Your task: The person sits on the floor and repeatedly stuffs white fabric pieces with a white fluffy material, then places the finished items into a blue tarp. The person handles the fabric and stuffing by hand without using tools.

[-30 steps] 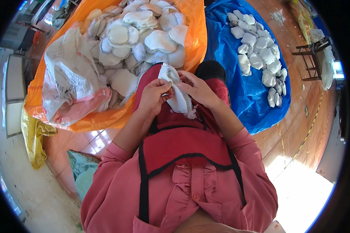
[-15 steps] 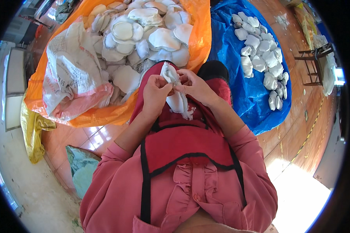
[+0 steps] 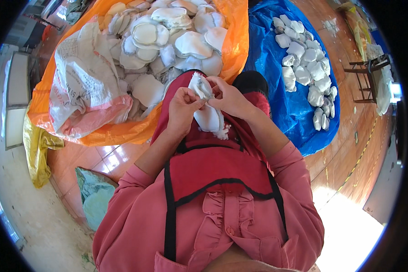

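Over my lap, both hands pinch one white padded fabric piece [image 3: 209,119] with fluffy white stuffing at its lower end. My left hand [image 3: 182,105] grips its left edge near the middle, fingers pressed together. From the other side my right hand [image 3: 230,97] holds the edge, its fingertips close to those of the left. The upper part of the piece is folded and twisted; the lower part hangs flat against the red apron [image 3: 217,170]. What lies right between the fingertips is too small to make out.
Ahead on the left, an orange sheet [image 3: 235,36] holds a heap of flat white pads [image 3: 147,90], with a white woven sack [image 3: 81,77] on it. Ahead on the right, a blue sheet [image 3: 269,113] bears several bunched white pieces [image 3: 310,68]. A wooden stool [image 3: 369,75] stands far right.
The upper part of the white padded piece is now more folded and turned over between my fingers. My right hand has shifted slightly right and up.
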Demonstrator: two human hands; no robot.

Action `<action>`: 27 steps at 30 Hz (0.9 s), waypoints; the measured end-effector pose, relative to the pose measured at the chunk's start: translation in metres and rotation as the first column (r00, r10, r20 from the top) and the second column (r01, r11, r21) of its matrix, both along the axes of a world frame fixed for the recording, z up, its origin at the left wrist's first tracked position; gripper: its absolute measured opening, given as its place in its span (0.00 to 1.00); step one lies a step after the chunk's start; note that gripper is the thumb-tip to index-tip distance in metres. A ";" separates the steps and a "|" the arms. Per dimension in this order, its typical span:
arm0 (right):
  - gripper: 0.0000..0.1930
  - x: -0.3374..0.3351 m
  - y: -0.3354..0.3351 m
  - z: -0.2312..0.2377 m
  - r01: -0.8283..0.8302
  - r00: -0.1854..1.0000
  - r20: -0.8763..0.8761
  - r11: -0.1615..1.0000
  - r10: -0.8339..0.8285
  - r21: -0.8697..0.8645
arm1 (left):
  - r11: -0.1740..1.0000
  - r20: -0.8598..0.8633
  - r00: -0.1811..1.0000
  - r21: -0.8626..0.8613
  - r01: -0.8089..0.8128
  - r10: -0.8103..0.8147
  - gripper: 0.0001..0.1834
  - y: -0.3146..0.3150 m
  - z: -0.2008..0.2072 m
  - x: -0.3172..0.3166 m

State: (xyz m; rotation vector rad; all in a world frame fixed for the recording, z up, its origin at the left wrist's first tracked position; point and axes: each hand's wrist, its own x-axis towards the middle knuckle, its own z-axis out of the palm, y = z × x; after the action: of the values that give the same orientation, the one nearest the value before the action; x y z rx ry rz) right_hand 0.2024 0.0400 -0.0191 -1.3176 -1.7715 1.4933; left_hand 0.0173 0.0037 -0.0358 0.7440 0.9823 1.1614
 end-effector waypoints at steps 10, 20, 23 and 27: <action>0.36 -0.011 0.010 0.005 -0.059 0.966 0.255 0.992 0.029 0.112 | 0.989 -0.083 0.987 0.039 0.141 -0.137 0.11 0.003 0.003 -0.017; 0.34 -0.033 0.009 0.001 -0.050 0.986 0.165 0.980 0.018 0.193 | 0.254 -0.902 0.158 0.276 0.927 0.401 0.14 0.002 0.063 -0.045; 0.34 -0.039 0.005 0.005 -0.076 0.983 0.176 0.982 0.045 0.175 | 0.222 -0.976 -0.190 -0.163 0.961 0.105 0.14 0.011 0.071 -0.053; 0.33 -0.053 0.008 0.005 -0.048 0.991 0.131 0.987 0.027 0.156 | 0.494 -0.896 -0.433 -0.423 0.760 -0.100 0.17 0.008 0.071 -0.048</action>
State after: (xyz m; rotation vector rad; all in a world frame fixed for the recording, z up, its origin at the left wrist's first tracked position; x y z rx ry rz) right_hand 0.1494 0.0483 -0.0144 -1.3321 -1.9626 1.2811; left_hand -0.0308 0.0119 0.0349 2.4958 1.1982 -0.5332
